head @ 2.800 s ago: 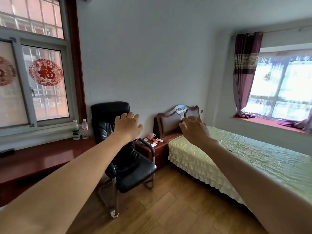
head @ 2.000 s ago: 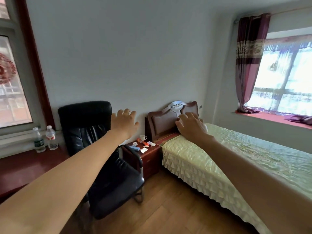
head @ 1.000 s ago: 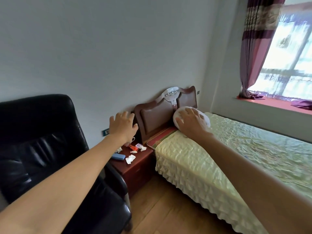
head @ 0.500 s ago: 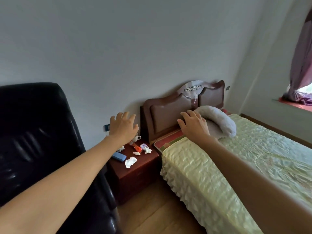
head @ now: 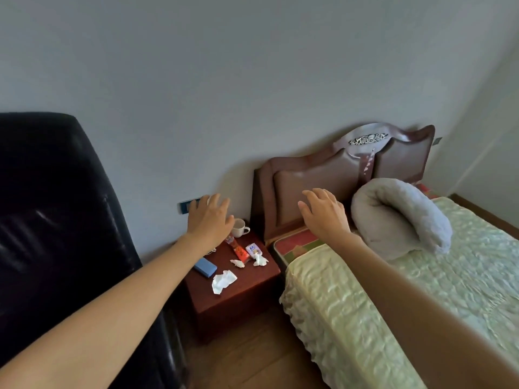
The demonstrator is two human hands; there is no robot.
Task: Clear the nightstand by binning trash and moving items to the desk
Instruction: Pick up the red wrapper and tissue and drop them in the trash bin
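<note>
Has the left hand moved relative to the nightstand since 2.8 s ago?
Yes. The left hand has come closer and now hovers over the back of the nightstand, beside the cup.

nightstand [head: 241, 300]: dark red-brown
cup [head: 239, 227], just right of the left fingertips: white
flat case [head: 205, 267]: blue
crumpled tissue [head: 222, 280]: white
wrapper [head: 239, 251]: red-orange
bedspread [head: 393, 299]: pale green, quilted ripple
rolled blanket [head: 401, 217], right of the right fingers: grey
chair [head: 56, 220]: glossy black
</note>
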